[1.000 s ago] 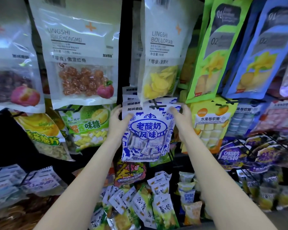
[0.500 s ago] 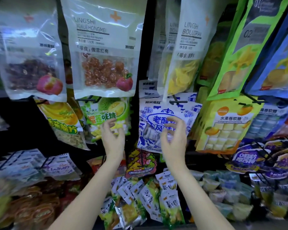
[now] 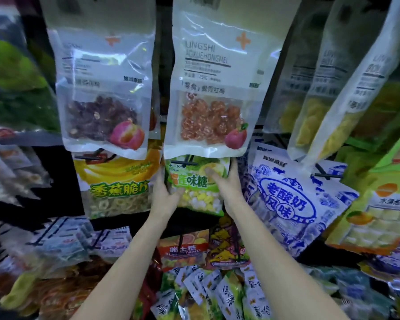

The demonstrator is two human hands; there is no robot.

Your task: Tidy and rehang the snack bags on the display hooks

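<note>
A green durian candy bag (image 3: 195,183) hangs on a black hook (image 3: 184,163) in the middle of the display, under a clear bag of red plums (image 3: 211,100). My left hand (image 3: 165,195) grips the green bag's left edge, thumb across the front. On its right edge my right hand (image 3: 226,183) holds it with the thumb over the front. The blue and white yogurt candy bag (image 3: 289,204) hangs just to the right, free of both hands.
A yellow banana chip bag (image 3: 118,183) hangs close on the left. A clear bag of dark dried fruit (image 3: 104,98) hangs above it. Pineapple bags (image 3: 328,107) crowd the upper right. Small packets (image 3: 208,292) are piled on the shelf below my arms.
Both hands let go of the blue and white yogurt candy bag, moved left and took hold of the green durian candy bag. The view shifted left as well.
</note>
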